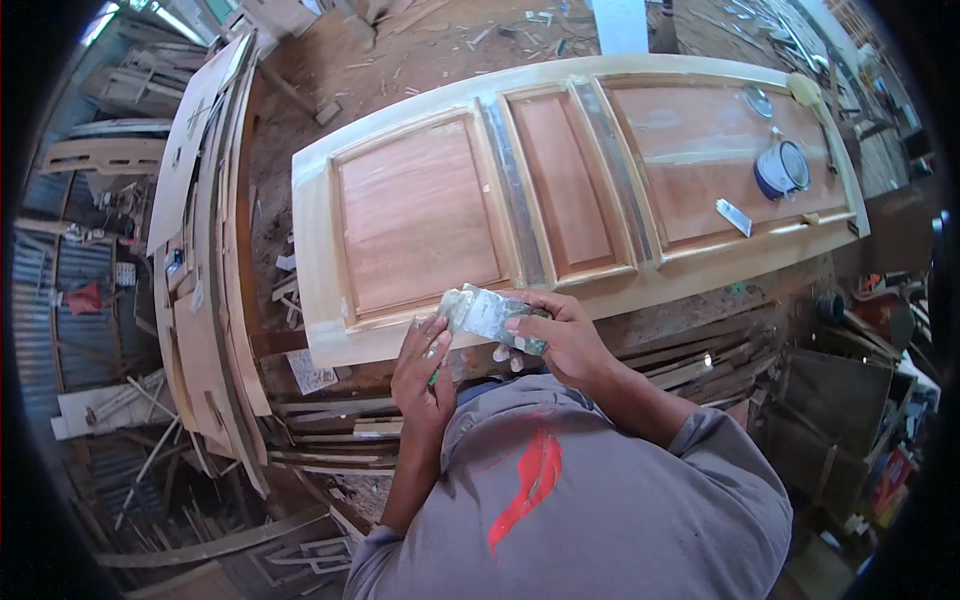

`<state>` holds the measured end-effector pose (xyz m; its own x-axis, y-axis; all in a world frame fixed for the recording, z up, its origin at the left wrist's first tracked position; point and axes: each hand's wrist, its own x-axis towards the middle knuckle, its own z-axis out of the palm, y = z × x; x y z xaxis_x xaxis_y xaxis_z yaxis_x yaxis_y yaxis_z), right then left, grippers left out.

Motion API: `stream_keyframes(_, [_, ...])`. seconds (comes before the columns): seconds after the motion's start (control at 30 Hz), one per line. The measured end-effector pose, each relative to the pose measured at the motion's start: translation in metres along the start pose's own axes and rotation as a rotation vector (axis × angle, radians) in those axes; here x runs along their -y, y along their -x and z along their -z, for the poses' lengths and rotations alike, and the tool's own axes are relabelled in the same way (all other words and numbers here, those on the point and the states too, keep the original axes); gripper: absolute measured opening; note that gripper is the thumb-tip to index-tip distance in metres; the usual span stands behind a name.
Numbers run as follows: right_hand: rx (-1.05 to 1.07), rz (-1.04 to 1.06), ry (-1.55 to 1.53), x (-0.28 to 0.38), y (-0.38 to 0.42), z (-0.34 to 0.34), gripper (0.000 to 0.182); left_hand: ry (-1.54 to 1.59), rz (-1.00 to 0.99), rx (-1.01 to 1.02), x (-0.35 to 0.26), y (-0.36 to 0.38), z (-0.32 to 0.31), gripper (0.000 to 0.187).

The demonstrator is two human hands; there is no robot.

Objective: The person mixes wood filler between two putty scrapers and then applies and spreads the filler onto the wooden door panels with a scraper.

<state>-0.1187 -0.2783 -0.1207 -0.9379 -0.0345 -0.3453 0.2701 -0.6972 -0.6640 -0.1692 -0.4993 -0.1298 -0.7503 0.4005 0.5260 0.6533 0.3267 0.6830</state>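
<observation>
In front of my chest, my right hand pinches a flat, putty-smeared piece, pale and grey-green, thumb on top and fingers beneath. My left hand is closed on a smaller whitish-green flat piece that meets the first one's left end; its exact kind I cannot tell. A bit of green shows near the left palm, and pale smears mark the fingers. Both hands are over the near edge of a wooden panelled door, which lies flat with pale filler strips along its joints.
On the door's right panel stand a blue-and-white can, a round lid and a white tube. A yellowish lump sits at the far right corner. Boards lean at left, and timber lengths lie below the door.
</observation>
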Motion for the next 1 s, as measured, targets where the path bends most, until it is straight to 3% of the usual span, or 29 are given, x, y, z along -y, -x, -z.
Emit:
stream_keyframes(0.17, [0.056, -0.014, -0.017, 0.018, -0.008, 0.017, 0.040, -0.069, -0.078, 0.098, 0.017, -0.013, -0.014, 0.034])
stream_keyframes(0.27, [0.076, -0.012, -0.058, 0.030, -0.015, 0.027, 0.037, -0.070, 0.063, 0.080, 0.028, -0.020, -0.023, 0.030])
stream_keyframes(0.37, [0.030, 0.205, 0.309, 0.025, -0.035, 0.054, 0.035, 0.119, 0.550, -0.039, 0.035, -0.017, -0.039, 0.030])
stream_keyframes(0.47, [0.077, 0.571, 0.634, 0.021, -0.067, 0.079, 0.038, 0.825, 1.093, -0.184, 0.033, -0.043, -0.054, 0.038])
stream_keyframes(0.6, [0.132, 0.709, 0.873, 0.024, -0.097, 0.100, 0.045, 1.053, 1.348, -0.108, 0.050, -0.063, -0.071, 0.047])
stream_keyframes(0.7, [0.104, 0.665, 0.959, 0.015, -0.110, 0.122, 0.047, 1.118, 1.433, -0.163, 0.058, -0.084, -0.085, 0.046])
stream_keyframes(0.9, [0.024, 0.479, 1.159, 0.028, -0.123, 0.169, 0.045, 1.098, 1.400, -0.192, 0.094, -0.099, -0.104, 0.045])
stream_keyframes(1.0, [-0.135, 0.359, 0.902, 0.028, -0.128, 0.180, 0.039, 1.021, 1.308, -0.229, 0.103, -0.109, -0.113, 0.043])
